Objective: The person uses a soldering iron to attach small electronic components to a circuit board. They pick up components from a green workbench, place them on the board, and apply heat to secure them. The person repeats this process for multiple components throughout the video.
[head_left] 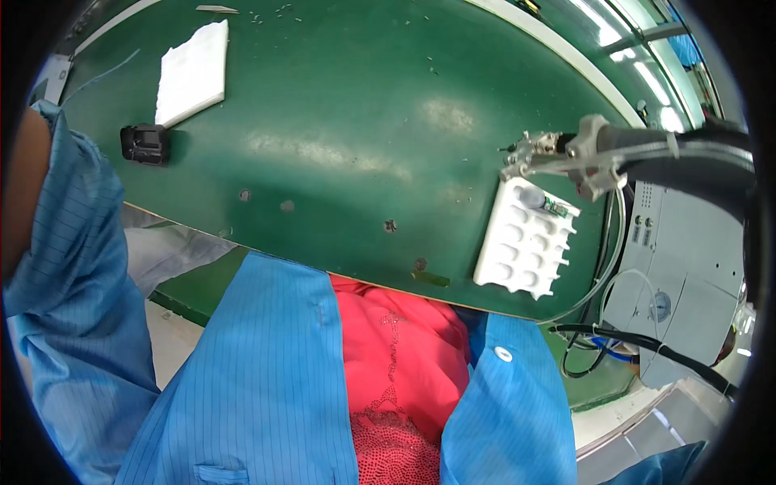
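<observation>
Neither my left hand nor my right hand shows. My left forearm (pixel 23 190), with its blue striped sleeve (pixel 77 242) pushed up, rises along the left rim, and the hand is cut off. Only a bit of my right sleeve (pixel 663 467) shows at the bottom right. Nearest to the left arm on the green table lies a small black plastic tray (pixel 145 146) with recesses. A white foam sheet (pixel 194 73) with ragged edges lies just beyond it. To the right, a white molded tray (pixel 495 257) with round pockets holds a grey round part with a small green circuit board (pixel 555 207).
A metal fixture head (pixel 594 158) on a dark arm reaches in from the right over the tray's far end. Beside the table stands a grey control box (pixel 671 275) with cables (pixel 647 343). Small scraps dot the green tabletop (pixel 339 105).
</observation>
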Motion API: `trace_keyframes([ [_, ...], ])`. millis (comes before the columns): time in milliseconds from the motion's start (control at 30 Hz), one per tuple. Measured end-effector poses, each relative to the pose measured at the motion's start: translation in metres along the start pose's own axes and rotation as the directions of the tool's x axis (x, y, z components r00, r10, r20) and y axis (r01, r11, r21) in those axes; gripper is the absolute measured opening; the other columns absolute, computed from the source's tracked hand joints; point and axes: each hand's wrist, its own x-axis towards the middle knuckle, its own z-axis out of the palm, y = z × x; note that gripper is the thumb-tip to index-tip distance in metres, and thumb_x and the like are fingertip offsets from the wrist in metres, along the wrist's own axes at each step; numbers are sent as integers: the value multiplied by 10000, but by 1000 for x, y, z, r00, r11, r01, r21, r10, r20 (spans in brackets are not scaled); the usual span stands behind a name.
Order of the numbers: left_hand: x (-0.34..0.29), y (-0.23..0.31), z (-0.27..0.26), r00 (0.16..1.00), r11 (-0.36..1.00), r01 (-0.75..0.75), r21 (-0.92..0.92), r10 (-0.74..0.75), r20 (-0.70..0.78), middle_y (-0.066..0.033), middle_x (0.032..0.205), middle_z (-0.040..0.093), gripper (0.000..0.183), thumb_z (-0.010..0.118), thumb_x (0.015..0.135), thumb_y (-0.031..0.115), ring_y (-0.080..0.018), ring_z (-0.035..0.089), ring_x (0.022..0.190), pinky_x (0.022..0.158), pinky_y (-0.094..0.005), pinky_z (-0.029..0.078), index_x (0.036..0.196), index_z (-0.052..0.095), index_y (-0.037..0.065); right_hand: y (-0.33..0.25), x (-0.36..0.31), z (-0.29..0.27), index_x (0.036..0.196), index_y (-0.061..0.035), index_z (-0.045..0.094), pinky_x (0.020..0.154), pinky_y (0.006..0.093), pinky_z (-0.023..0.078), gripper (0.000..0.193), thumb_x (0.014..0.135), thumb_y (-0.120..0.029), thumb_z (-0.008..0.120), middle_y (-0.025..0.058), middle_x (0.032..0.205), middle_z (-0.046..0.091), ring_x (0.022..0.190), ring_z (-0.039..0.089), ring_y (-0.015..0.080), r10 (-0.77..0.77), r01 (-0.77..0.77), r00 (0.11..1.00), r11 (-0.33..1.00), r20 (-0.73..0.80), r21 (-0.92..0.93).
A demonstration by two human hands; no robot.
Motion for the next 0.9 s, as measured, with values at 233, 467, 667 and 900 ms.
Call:
trace_keyframes([
  [233, 0, -5, -27, 997, 973, 72, -217, -77, -14, -126, 1137, 567, 416, 704, 869, 312, -198, 565, 1100, 987, -333, 463, 1139, 612, 9, 17, 1, 1, 1275, -33, 542, 898, 404, 490, 388, 930, -205, 584, 95, 1082, 629, 978, 614, 234, 10, -11, 999, 1000, 53, 24],
  [467, 14, -10, -31, 938, 808, 298, -509, -346, -1, -143, 1124, 585, 425, 711, 867, 310, -211, 580, 1077, 965, -339, 472, 1127, 620, -13, 16, -5, -14, 1260, -41, 550, 907, 408, 486, 368, 931, -203, 577, 90, 1081, 626, 981, 612, 228, 35, -34, 999, 999, 36, -24],
  [667, 24, -41, -58, 642, 97, 397, -913, -740, 200, -159, 1113, 601, 433, 716, 866, 310, -223, 593, 1057, 947, -343, 480, 1118, 627, -31, 16, -5, -20, 1247, -47, 556, 914, 411, 483, 351, 932, -202, 571, 86, 1080, 623, 984, 609, 224, 25, -25, 1000, 1000, 4, -15],
  [900, 35, -80, -81, 199, -389, 208, -897, -882, 428, -177, 1100, 619, 443, 723, 865, 308, -236, 608, 1035, 925, -349, 489, 1106, 635, -53, 13, 11, -21, 1232, -55, 564, 923, 416, 479, 332, 933, -200, 564, 80, 1079, 620, 987, 607, 218, -1, 4, 999, 999, -53, 40],
])
